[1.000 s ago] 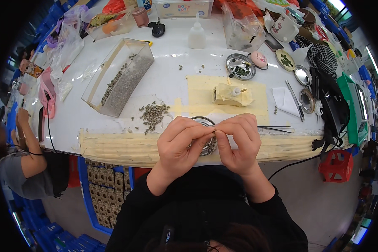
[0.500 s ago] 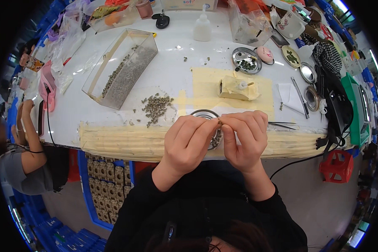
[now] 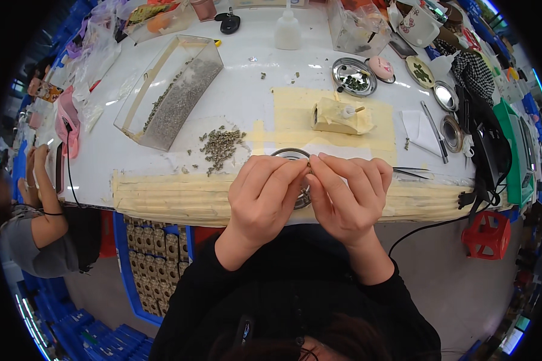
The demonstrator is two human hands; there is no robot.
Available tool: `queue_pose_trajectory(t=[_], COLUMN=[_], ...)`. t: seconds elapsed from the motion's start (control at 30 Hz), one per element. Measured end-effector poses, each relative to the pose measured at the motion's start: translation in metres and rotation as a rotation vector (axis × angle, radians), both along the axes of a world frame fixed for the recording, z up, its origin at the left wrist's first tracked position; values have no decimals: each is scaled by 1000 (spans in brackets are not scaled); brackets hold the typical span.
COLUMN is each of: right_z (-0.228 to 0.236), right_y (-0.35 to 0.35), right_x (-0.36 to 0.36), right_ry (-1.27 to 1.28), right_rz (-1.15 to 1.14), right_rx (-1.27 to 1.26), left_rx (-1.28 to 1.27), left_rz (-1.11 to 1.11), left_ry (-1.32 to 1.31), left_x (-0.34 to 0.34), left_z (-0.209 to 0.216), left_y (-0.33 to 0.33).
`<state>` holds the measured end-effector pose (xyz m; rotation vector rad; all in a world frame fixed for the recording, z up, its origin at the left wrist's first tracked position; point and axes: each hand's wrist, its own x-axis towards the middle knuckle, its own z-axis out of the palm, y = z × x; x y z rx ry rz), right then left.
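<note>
Left hand (image 3: 256, 198): thumb and forefinger pinched tight, grip on a tiny piece (image 3: 309, 164).
Right hand (image 3: 352, 195): comes in tip to tip, pinching that same speck.
Tiny piece: right at the meeting fingertips, hub of our clock, too small to read its shape.
Metal dish (image 3: 290, 150): round, shiny-rimmed, under the hands, gritty bits showing toward six.
Granule heap (image 3: 221, 144): rough, grey-green, loose, between nine and ten o'clock.
Clear box (image 3: 186, 99): long, hard plastic, grains inside, at ten.
Taped block (image 3: 334, 122): cream-wrapped, peg on top, at one.
Squeeze bottle (image 3: 288, 35): translucent, narrow-spouted, near twelve.
Tweezers (image 3: 411, 174): slim, dark, about three.
Tabletop (image 3: 253, 90): glossy white, its near edge padded in ribbed cream tape.
Print: pinkish figures on the white mug (image 3: 418, 29) past one; a small pale mark on the dark tag (image 3: 245, 330) toward seven.
</note>
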<state>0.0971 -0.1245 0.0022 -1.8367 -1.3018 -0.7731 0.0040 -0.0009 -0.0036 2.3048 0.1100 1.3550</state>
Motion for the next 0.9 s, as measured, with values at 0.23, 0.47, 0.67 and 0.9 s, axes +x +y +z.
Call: queue_pose_trajectory(t=[0.23,0.47,0.67,0.9], right_z=[0,1,3,2], right_y=[0,-2,-2,-2], right_x=[10,15,14,11], right_ry=[269,550,602,476], right_rz=[152,291,320,243], right_rx=[72,43,45,101], left_rx=[43,-47,-147,-130], left_rz=[-52,-189,-199,-109], left_ry=[-38,-24,-7,2], left_x=[0,-4,-4,-2], left_z=[0,3,7,3], left_y=[-2,4,4,1])
